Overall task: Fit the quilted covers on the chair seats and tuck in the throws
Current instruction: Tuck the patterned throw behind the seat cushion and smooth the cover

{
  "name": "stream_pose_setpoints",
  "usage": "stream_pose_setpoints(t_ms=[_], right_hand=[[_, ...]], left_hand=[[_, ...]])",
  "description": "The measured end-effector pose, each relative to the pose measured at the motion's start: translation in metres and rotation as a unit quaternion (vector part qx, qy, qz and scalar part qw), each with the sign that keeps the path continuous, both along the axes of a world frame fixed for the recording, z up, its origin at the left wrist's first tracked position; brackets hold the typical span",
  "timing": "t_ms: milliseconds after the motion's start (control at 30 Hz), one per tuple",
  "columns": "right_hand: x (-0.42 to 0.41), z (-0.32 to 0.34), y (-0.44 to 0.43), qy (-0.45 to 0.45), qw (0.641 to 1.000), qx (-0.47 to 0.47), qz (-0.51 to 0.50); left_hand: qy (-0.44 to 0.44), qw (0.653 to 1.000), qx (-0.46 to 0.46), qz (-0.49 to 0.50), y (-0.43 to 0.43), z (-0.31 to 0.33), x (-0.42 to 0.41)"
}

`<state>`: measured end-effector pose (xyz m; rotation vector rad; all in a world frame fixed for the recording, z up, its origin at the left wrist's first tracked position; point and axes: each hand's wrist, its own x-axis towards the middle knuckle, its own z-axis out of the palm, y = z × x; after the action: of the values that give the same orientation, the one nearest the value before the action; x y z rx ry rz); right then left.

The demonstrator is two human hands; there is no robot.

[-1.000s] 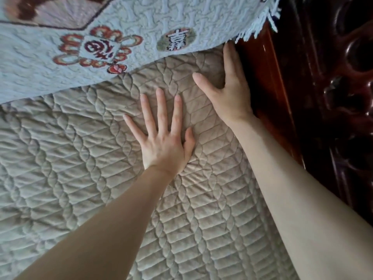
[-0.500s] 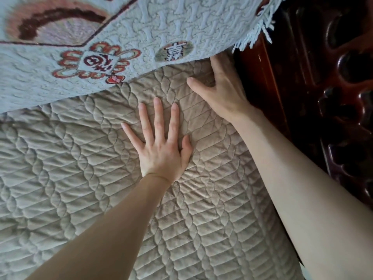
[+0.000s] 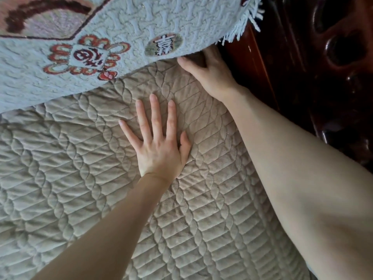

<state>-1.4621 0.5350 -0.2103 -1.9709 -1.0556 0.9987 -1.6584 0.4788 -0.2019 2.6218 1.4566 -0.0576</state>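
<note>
The left hand (image 3: 159,146) lies flat with fingers spread, palm pressing the beige quilted cover (image 3: 80,178) just above the centre of the view. The cover spreads over the seat from 6 round to 9 o'clock and reaches the dark carved wooden frame (image 3: 254,63) at 2 o'clock; the right hand (image 3: 212,75), at 1 o'clock, has its thumb stretched out on the cover while its fingers pass under the hanging edge of the pale blue throw (image 3: 121,23), so I cannot tell whether they are straight or curled; the throw drapes across 10 to 12 o'clock, its fringe (image 3: 242,31) loose over the wood at 1 o'clock. The step looks like tucking the throw's lower edge down at the back of the seat; pushing into that corner could drag the cover along and bunch it toward 12 o'clock unless the left palm pins it; the fringe may catch between cover and frame; tucking only this corner could leave the throw skewed.
</note>
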Motion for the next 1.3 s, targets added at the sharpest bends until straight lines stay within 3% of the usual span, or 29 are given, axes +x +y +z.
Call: stream_pose_setpoints(t_ms=[133,433,567,800,967,1100,1200,1300], right_hand=[[-0.004,0.005,-0.006,0.000,0.999,0.040,-0.026],[-0.001,0.002,-0.004,0.032,0.999,-0.009,-0.027],[-0.011,0.021,-0.013,0.014,0.998,0.049,-0.030],[-0.030,0.014,-0.127,-0.045,0.997,-0.056,-0.015],[-0.022,0.000,-0.121,0.009,0.997,-0.055,-0.046],[-0.029,0.010,-0.127,-0.014,0.998,-0.047,-0.041],[-0.048,0.020,-0.190,-0.074,0.995,-0.067,-0.030],[-0.064,0.022,-0.269,-0.069,0.993,-0.087,-0.037]], left_hand=[[-0.024,0.999,-0.024,0.009,-0.017,0.008,-0.003],[-0.003,0.998,-0.058,0.014,-0.037,0.008,0.000],[-0.007,0.998,-0.063,0.016,-0.038,0.010,-0.005],[-0.037,0.997,-0.070,-0.003,-0.062,0.019,-0.010],[0.017,0.997,-0.066,-0.029,-0.078,0.009,-0.010],[0.000,0.998,-0.067,-0.022,-0.076,0.015,-0.011],[-0.023,0.995,-0.084,-0.051,-0.110,0.026,-0.027],[-0.005,0.992,-0.087,-0.097,-0.158,0.027,-0.051]])
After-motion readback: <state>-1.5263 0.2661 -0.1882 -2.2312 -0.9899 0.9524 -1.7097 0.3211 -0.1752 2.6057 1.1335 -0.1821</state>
